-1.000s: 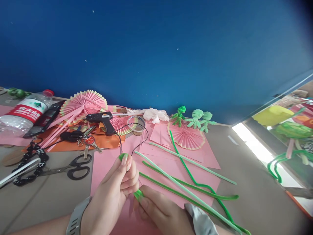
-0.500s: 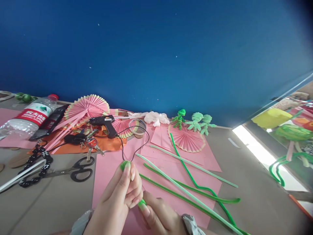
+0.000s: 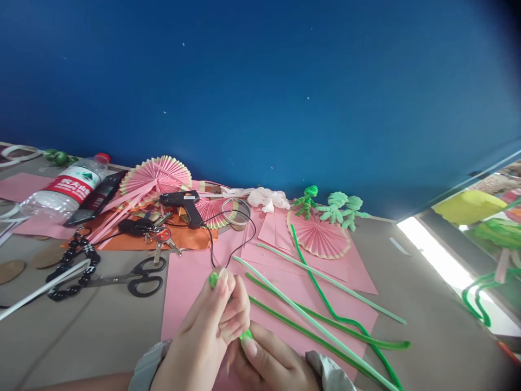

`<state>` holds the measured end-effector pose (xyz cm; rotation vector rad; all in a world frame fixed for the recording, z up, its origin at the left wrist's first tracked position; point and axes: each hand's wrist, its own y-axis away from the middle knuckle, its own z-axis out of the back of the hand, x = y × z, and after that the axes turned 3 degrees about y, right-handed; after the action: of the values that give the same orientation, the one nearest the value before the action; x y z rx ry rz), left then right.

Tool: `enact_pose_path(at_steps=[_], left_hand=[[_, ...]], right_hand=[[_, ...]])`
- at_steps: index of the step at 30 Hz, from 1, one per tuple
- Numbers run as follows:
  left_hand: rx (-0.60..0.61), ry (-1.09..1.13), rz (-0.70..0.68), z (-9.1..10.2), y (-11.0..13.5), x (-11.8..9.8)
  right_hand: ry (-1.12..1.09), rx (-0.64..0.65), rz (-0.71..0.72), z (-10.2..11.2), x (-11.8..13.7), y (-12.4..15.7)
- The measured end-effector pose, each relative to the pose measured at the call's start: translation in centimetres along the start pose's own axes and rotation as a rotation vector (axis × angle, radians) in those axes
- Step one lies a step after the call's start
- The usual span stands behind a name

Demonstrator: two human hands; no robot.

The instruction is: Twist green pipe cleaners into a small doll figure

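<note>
My left hand [image 3: 203, 331] is closed, its thumb pressed on a bright green pipe cleaner [image 3: 213, 279] that shows as a small tuft at the thumb tip. Just below and to the right, my right hand [image 3: 274, 361] pinches another bit of green at its thumbnail; whether both bits are one piece is hidden by my fingers. The hands touch, over pink paper [image 3: 179, 298]. Right of them lie loose pipe cleaners: a pale green one [image 3: 285, 304], a bright green one [image 3: 321, 298] and a darker green one [image 3: 366, 338]. Twisted green pipe-cleaner figures [image 3: 308, 200] stand at the back.
Left of my hands are black-handled scissors [image 3: 146, 285], a black bead string [image 3: 67, 271], keys [image 3: 163, 234] and a plastic bottle [image 3: 73, 187]. A glue gun [image 3: 185, 203], folded pink paper fans [image 3: 160, 179] and a tape roll [image 3: 236, 212] lie before the blue panel [image 3: 260, 98].
The view has turned slightly left, so the table things appear further right. My hands keep nearly the same closed pose around the green pieces.
</note>
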<state>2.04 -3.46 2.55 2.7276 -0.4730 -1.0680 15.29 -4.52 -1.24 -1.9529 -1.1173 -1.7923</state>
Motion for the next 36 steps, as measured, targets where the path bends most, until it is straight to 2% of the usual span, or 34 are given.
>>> enact_pose_path(at_steps=[5,9,11,15,22,26,32,36], left_hand=[[0.026,0.112,-0.030,0.1,-0.4,-1.3],[0.049,0.135,-0.023,0.1,-0.5,-1.7],[0.045,0.111,-0.028,0.0,-0.5,-1.8],[0.048,0.088,-0.053,-0.1,-0.4,-2.1],[0.058,0.074,-0.068,-0.1,-0.2,-2.5],[0.054,0.083,-0.095,-0.2,0.1,-2.6],[0.042,0.109,-0.107,-0.5,0.1,-2.9],[0.033,0.122,-0.154,-0.7,0.0,-3.4]], right_hand=[[0.176,-0.064,0.095,0.1,-0.7,-0.2],[0.647,-0.125,0.197,0.7,-1.0,-0.1],[0.777,-0.139,0.209,0.8,-0.5,0.1],[0.803,-0.145,0.243,0.9,0.0,0.3],[0.906,-0.146,0.234,1.1,-1.0,-0.1],[0.964,-0.294,0.318,0.8,-0.5,0.4],[0.878,-0.249,0.404,1.1,-1.0,0.6],[0.913,-0.221,0.394,1.3,-1.4,0.5]])
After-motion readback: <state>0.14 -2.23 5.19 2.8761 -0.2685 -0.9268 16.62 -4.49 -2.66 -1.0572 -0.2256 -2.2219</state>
